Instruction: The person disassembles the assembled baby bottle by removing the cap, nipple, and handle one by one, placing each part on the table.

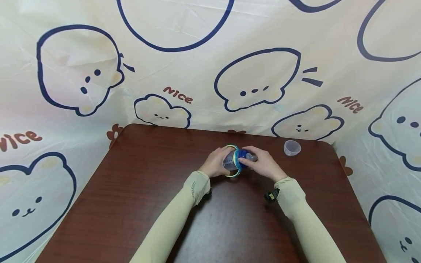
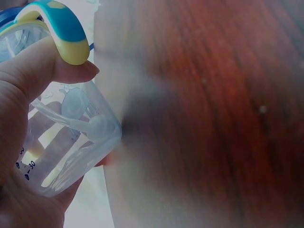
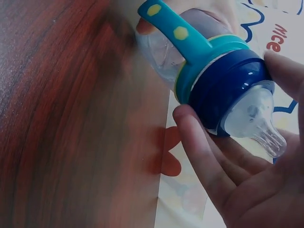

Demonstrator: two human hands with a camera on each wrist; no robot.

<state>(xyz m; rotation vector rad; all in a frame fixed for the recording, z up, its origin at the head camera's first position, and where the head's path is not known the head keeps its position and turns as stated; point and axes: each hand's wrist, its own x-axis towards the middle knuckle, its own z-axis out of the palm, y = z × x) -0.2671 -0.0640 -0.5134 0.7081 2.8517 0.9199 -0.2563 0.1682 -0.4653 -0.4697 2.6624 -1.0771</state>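
Observation:
A clear baby bottle (image 1: 229, 161) lies tilted on its side in the air above the table, its nipple toward the right. It has a blue screw collar (image 3: 223, 88), a clear nipple (image 3: 256, 118) and a teal-and-yellow handle ring (image 3: 202, 52). My left hand (image 1: 215, 162) grips the bottle's body, with the thumb by one handle (image 2: 71, 33). Inside the bottle, a straw with a weighted end (image 2: 97, 127) shows through the wall. Around the blue collar, the fingers and thumb of my right hand (image 1: 263, 164) hold from the nipple side. The palm is not touching the nipple.
A small translucent cup-shaped cap (image 1: 292, 148) stands at the table's back right corner. The dark wood table (image 1: 131, 204) is bordered by a cartoon-printed curtain (image 1: 204, 73) at the back and both sides.

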